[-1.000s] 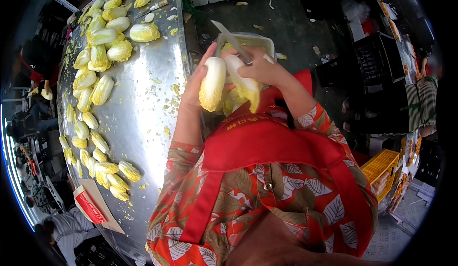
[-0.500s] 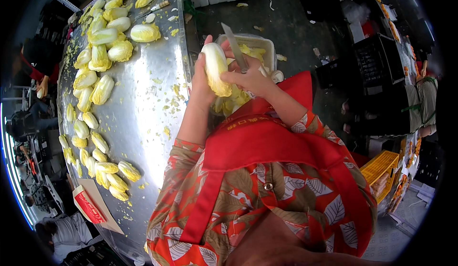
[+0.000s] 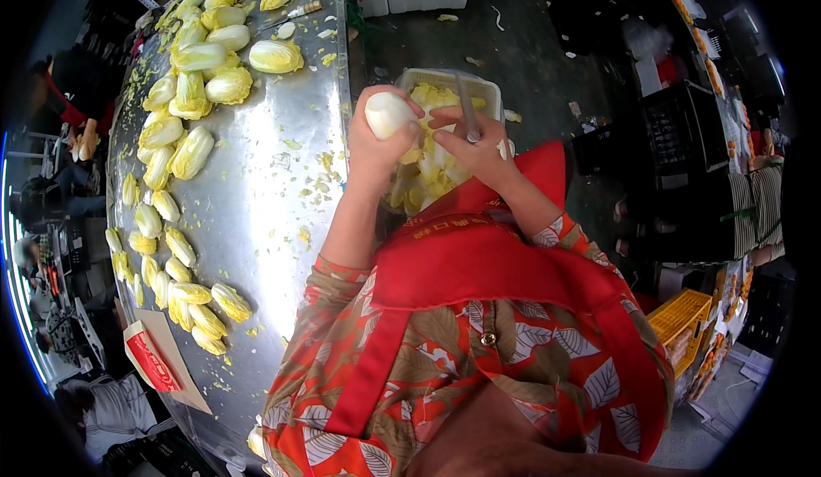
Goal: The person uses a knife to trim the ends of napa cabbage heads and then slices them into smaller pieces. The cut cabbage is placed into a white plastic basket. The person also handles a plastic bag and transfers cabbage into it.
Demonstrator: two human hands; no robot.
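Dozens of trimmed cabbage hearts (image 3: 184,148) lie along the left of the frame on the steel bench (image 3: 256,212), from the upper left down to a cluster at lower left, beside a red-and-tan carton (image 3: 154,362). Leaf scraps dot the metal between them. Toward the upper centre, the left hand (image 3: 376,139) has its grip wrapped round a pale cabbage (image 3: 389,114), held above a white crate (image 3: 449,84) heaped with cut leaves. Just right of it, the right hand (image 3: 479,148) pinches a knife (image 3: 467,108), blade pointing up-frame. Judging by the rows already laid out, much is done; this head looks nearly stripped.
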